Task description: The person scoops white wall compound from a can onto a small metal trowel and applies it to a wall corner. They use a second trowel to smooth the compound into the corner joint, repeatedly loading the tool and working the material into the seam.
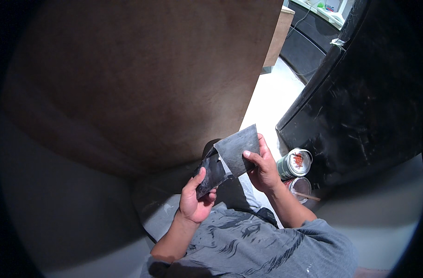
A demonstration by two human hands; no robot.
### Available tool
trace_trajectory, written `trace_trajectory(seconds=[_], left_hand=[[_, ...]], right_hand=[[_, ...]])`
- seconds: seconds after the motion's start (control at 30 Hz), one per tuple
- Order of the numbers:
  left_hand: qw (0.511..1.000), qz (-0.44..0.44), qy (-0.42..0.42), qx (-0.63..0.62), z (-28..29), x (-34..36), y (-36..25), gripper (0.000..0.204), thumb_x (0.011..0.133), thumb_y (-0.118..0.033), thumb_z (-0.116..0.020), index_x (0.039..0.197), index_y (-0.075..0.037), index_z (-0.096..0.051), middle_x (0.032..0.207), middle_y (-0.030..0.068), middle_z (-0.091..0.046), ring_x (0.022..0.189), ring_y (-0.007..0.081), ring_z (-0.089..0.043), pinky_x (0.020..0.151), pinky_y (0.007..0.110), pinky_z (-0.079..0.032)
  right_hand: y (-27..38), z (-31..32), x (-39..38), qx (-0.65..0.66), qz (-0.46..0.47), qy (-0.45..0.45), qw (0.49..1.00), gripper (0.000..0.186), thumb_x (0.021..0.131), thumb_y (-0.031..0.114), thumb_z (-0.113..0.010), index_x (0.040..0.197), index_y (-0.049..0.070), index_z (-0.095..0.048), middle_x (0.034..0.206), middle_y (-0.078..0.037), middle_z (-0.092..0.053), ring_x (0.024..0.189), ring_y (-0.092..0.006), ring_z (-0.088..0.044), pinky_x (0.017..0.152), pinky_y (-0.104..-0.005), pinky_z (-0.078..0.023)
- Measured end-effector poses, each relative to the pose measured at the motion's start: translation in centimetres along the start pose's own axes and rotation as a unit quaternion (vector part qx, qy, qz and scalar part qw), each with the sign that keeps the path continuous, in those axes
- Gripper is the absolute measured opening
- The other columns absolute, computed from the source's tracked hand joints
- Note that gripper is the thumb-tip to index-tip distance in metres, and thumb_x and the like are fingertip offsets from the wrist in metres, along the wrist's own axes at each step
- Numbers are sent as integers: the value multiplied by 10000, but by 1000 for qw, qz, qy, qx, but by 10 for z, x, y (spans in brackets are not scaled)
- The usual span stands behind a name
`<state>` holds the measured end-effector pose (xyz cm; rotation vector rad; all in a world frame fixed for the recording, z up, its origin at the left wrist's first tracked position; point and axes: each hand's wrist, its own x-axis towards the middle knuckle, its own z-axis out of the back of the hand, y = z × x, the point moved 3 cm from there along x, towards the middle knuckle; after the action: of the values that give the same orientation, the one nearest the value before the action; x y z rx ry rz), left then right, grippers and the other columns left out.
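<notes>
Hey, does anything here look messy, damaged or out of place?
The open can on the floor at the person's right has reddish-orange residue smeared on its top. The black panel above it is scratched and scuffed. Both hands, left and right, hold dark sheets; nothing looks spilled.

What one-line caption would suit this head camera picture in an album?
Both hands, left hand and right hand, hold a dark sheet of sandpaper beside a brown wooden panel, two open tins on the floor.

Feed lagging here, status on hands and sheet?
Both hands, left and right, grip dark sandpaper sheet, folded between them. Open paint tin by right hand. Nothing blocking.
</notes>
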<state>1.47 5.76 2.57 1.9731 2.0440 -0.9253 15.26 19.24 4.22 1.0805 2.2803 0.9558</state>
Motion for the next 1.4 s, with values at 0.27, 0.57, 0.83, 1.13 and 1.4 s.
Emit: trace_trajectory(seconds=[0.27, 0.57, 0.83, 1.13, 1.4], left_hand=[[992, 45, 56, -104, 2, 2, -1, 235, 992, -261, -566, 937, -42, -632, 730, 6, -562, 560, 43, -457, 433, 136, -461], [995, -71, -12, 64, 5, -5, -10, 234, 962, -291, -606, 1027, -66, -622, 847, 39, -658, 620, 94, -568, 466, 205, -455], [971, -196, 27, 135, -9, -9, -21, 234, 960, -259, -606, 1072, -54, -606, 918, 80, -685, 743, 192, -663, 550, 321, -516], [971, -190, -16, 143, -12, -10, -15, 220, 943, -293, -623, 1056, -104, -616, 853, 35, -667, 651, 141, -609, 518, 269, -468], [965, -221, -35, 135, -12, -9, -14, 234, 939, -280, -636, 1062, -82, -611, 886, 55, -673, 666, 151, -637, 507, 259, -489]], right_hand=[[2, 13, 2, -86, 34, 28, 995, 463, 860, 7, -664, 1234, 111, -410, 1079, -36, -568, 988, -115, -585, 859, -297, -502], [26, 28, -2, -160, 41, 21, 986, 487, 834, 23, -715, 1235, 109, -451, 1054, -23, -571, 963, -102, -582, 837, -280, -498], [29, 31, -4, -143, 76, -25, 986, 438, 825, 25, -730, 1211, 61, -527, 1054, -27, -599, 951, -116, -595, 844, -279, -502], [34, 6, -24, -660, 508, 20, 553, 312, 706, 65, -785, 979, 214, -766, 924, 35, -689, 773, -164, -542, 705, -303, -437], [34, 12, -19, -644, 475, 31, 599, 375, 701, 35, -762, 1033, 211, -762, 960, 14, -687, 770, -179, -533, 724, -303, -438]])
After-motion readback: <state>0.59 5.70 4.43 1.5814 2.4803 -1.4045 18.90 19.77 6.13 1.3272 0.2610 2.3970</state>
